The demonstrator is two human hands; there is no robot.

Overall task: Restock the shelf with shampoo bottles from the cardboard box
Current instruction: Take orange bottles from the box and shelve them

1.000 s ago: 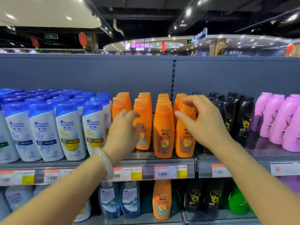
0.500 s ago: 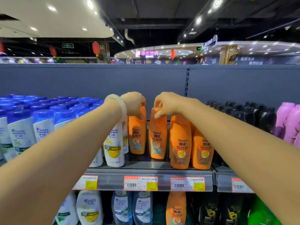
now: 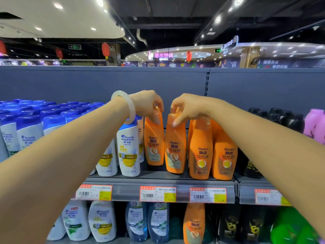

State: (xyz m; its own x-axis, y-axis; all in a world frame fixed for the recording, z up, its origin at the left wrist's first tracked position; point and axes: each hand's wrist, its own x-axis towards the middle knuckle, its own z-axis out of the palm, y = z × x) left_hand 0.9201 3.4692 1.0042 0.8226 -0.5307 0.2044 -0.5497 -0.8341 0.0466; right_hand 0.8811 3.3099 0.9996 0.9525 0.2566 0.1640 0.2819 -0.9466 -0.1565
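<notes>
Shampoo bottles are what you have in both hands: your left hand (image 3: 148, 104) curls its fingers (image 3: 155, 118) over the cap and shoulder of one orange bottle (image 3: 153, 147), and your right hand (image 3: 189, 107) pinches the cap and neck of a second orange bottle (image 3: 175, 148) just beside it, thumb tip pressed on the front face. Both bottles stand on the shelf (image 3: 158, 180) below your fingers, set a little back from the front row, and the right one leans slightly.

Judging by the look, these are glossy moulded plastic, stiff at the cap and shoulder and somewhat yielding in the flat belly. Full, they will feel moderately heavy for their size, with the weight low (so a hold at the very top lets the base swing). The smooth skin is likely slippery, and the taper towards the cap gives your fingers little to catch on. For sliding or straightening, the top hold you have now should do; for lifting, wrap lower, round the shoulder where the body widens, fingers behind and thumb on the label side. They are not fragile, but a flip cap could pop if you squeeze or pull by it alone.

To the right of your right fingers two more orange bottles (image 3: 200, 152) stand at the front edge, close enough to be knocked; to the left of your left fingers stand white bottles (image 3: 128, 152) with blue caps. The cardboard box is not in view.
</notes>
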